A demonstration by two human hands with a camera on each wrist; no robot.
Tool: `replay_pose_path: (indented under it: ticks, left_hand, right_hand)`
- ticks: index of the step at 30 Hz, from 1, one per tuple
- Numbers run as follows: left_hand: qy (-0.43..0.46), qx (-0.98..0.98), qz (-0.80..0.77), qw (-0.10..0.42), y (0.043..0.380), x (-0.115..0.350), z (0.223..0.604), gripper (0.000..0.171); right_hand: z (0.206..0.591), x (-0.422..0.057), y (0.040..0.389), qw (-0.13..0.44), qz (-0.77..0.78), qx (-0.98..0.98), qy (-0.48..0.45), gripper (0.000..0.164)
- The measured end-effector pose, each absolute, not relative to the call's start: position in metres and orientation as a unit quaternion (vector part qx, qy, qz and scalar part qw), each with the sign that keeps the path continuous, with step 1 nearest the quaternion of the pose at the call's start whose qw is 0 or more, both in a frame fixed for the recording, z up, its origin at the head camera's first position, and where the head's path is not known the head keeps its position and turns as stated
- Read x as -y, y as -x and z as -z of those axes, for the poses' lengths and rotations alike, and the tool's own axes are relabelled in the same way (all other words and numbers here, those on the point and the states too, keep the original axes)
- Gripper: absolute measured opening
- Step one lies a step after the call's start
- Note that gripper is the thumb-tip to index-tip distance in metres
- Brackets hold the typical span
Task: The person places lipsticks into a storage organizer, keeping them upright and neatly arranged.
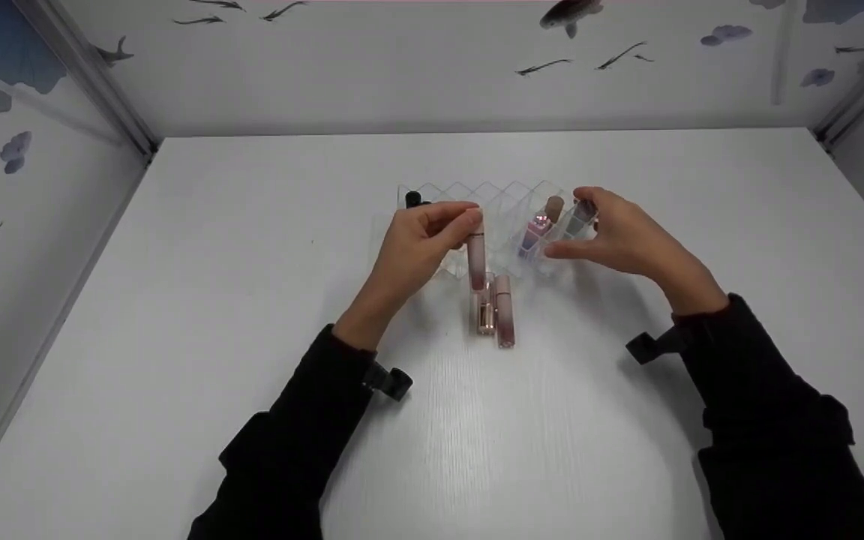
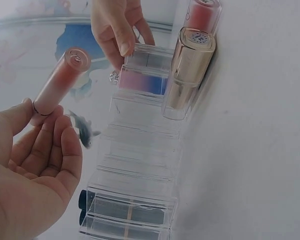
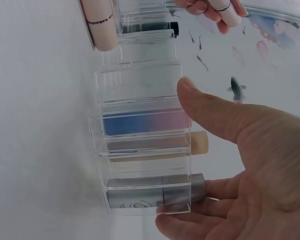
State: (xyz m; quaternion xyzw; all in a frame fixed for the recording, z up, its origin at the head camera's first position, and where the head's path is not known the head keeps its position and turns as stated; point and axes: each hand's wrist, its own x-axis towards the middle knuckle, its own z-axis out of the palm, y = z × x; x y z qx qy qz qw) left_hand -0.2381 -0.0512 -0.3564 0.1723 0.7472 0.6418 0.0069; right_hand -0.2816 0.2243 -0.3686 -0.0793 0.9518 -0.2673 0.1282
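The tube [image 1: 476,259] is pink, the lipstick [image 2: 192,57] gold, the bottle [image 3: 145,123] pink-to-blue, the wall [image 1: 417,75] fish-patterned.

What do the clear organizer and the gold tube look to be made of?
Clear organizer: probably glossy acrylic or similar hard plastic, given its see-through walls and light-catching edges.
Gold tube: shiny metallic finish with bright reflections, so metal or metal-coated plastic; one end looks transparent.

In front of you, a glossy white table [image 1: 199,337] fills the frame's center and bottom, meeting a pale wall [image 1: 402,82] printed with dark fish [image 1: 568,15] across the top, between grey metal posts [image 1: 109,97] at upper left and upper right.
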Motion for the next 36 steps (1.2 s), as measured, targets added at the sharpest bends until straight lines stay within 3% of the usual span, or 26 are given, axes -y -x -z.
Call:
replay_pose_path:
  ticks: [8, 26, 36]
  left_hand:
    - [-0.160, -0.751, -0.641, -0.004, 0.236, 0.049, 0.354, 0.028]
    - [-0.187, -0.718, -0.661, -0.116, 0.235, 0.062, 0.338, 0.029]
    - [-0.201, -0.764, -0.588, -0.177, 0.233, 0.060, 0.336, 0.028]
  right_hand:
    - [0.366, -0.221, 0.280, 0.142, 0.249, -0.957, 0.055, 0.120]
    - [0.367, -0.222, 0.280, 0.142, 0.247, -0.957, 0.053, 0.119]
    - [0.367, -0.225, 0.279, 0.138, 0.253, -0.956, 0.054, 0.117]
